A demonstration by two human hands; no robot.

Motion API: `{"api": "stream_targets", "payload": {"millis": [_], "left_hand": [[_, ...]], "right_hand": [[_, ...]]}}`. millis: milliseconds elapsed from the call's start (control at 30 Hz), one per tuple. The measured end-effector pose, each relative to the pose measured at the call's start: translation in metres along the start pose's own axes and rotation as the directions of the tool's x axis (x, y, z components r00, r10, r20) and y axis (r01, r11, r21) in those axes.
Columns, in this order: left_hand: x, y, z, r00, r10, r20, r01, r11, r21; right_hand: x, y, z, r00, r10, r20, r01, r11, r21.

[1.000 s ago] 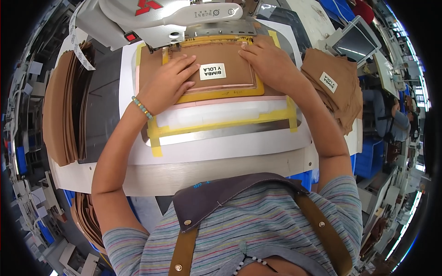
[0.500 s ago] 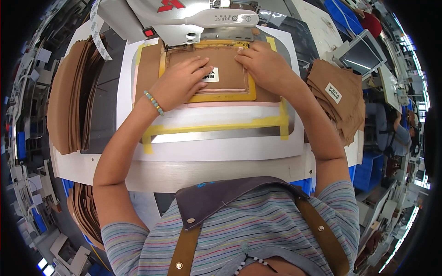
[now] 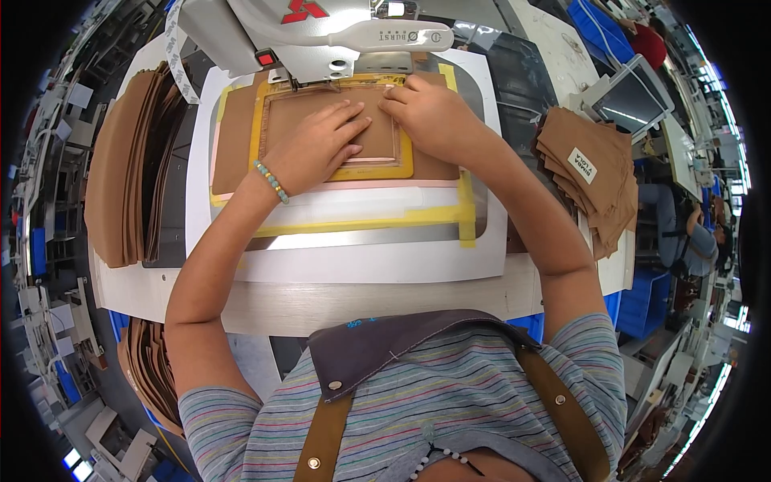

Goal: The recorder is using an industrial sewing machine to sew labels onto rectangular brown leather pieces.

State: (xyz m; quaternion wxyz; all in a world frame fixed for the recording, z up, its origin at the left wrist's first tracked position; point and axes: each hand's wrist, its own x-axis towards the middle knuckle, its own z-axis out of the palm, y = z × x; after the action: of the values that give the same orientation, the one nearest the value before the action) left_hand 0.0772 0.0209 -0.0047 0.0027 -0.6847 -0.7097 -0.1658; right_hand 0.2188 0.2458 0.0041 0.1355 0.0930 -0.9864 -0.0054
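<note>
A brown panel (image 3: 285, 124) lies inside a yellow rectangular frame (image 3: 377, 172) on a white template board (image 3: 361, 265), under the sewing machine head (image 3: 309, 60). My left hand (image 3: 317, 140), with a bead bracelet at the wrist, rests open on the panel's middle, fingers spread toward the back; the panel's label is out of sight, apparently beneath it. My right hand (image 3: 422, 116) lies with fingers apart on the frame's back right part, fingertips on the panel's border. Both hands press from above rather than grasping.
Folded brown pieces (image 3: 120, 169) stand at the left; a pile of labelled brown pieces (image 3: 582, 177) lies at the right. A small screen (image 3: 622, 100) and a blue tray (image 3: 590, 28) are at the back right. A blue crate (image 3: 642, 301) and a seated person (image 3: 687, 233) are beyond the table.
The template board and frame have slid left under the machine. My right hand moved left with them; my left hand now covers the label that showed earlier.
</note>
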Motion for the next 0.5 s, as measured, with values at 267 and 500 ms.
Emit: {"api": "stream_targets", "payload": {"millis": [267,500], "left_hand": [[-0.005,-0.007,0.0,1.0,-0.015,-0.017,0.015,1.0,-0.011],[-0.013,-0.016,0.003,0.997,-0.037,-0.07,0.039,0.999,0.029]], "right_hand": [[0.015,-0.009,0.012,0.999,-0.045,0.013,0.045,0.999,-0.028],[0.006,-0.012,0.0,0.992,-0.116,-0.048,0.121,0.985,0.123]]}}
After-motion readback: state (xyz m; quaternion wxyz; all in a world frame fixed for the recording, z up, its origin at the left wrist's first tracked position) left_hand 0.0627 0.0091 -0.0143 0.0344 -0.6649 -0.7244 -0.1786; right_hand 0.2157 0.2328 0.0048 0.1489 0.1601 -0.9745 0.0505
